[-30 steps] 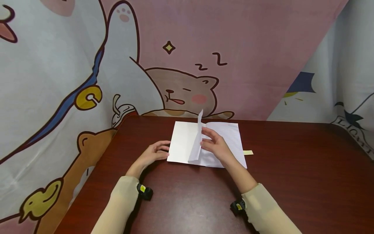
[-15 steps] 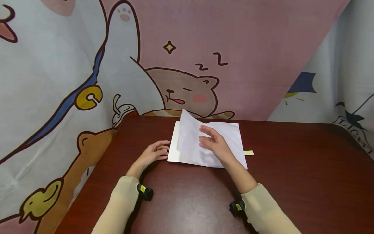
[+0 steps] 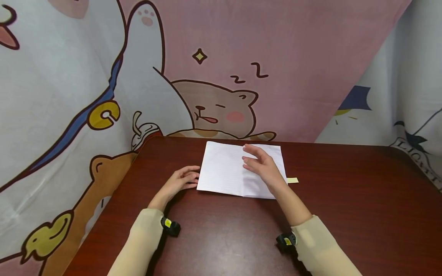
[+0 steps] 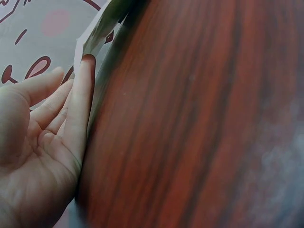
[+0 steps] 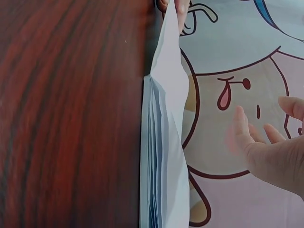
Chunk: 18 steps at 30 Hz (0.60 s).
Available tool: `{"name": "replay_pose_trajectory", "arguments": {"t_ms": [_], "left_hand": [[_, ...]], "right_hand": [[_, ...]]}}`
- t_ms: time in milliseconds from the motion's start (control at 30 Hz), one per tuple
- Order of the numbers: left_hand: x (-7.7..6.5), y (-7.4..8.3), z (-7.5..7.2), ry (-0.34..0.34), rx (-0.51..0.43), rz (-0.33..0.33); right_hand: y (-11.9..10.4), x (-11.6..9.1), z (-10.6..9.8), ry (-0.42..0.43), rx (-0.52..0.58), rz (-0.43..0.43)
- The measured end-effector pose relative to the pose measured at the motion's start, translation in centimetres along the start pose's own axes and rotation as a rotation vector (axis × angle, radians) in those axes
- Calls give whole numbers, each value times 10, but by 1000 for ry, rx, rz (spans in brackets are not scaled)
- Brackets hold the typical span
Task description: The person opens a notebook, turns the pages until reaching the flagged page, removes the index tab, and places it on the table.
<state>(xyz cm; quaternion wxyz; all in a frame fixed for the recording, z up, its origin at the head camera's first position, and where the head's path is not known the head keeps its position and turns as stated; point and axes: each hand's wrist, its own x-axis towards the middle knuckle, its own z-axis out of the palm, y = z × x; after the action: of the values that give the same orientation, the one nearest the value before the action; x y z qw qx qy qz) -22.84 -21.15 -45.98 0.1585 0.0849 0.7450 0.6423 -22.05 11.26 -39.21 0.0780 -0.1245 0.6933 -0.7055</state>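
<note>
An open notebook (image 3: 221, 168) with faintly lined white pages lies on the table, both pages spread out. My left hand (image 3: 179, 182) rests at its left edge, fingers loosely extended; in the left wrist view a finger of that hand (image 4: 40, 137) meets the lifted edge of the notebook (image 4: 90, 40). My right hand (image 3: 264, 166) hovers over the right page with relaxed, spread fingers and nothing in them. In the right wrist view the hand (image 5: 275, 147) stands apart from the notebook's stacked pages (image 5: 164, 128). A yellow tab (image 3: 292, 180) sticks out at the notebook's right side.
The dark reddish-brown wooden table (image 3: 345, 207) spreads around the notebook. Behind it hangs a cartoon-printed cloth (image 3: 293, 76). Black wrist cameras sit at both cuffs, the left camera (image 3: 170, 227) and the right camera (image 3: 286, 242).
A page that stood upright near the middle has turned over to the left and now lies down over the left side. My right hand has let go of it and shifted slightly right.
</note>
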Motion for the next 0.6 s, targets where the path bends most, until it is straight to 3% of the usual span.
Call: {"name": "replay_pose_trajectory", "arguments": {"t_ms": [600], "left_hand": [[-1,0,2,24,12,-16]], "right_hand": [[-9,-12,-32,75,12,-9]]}}
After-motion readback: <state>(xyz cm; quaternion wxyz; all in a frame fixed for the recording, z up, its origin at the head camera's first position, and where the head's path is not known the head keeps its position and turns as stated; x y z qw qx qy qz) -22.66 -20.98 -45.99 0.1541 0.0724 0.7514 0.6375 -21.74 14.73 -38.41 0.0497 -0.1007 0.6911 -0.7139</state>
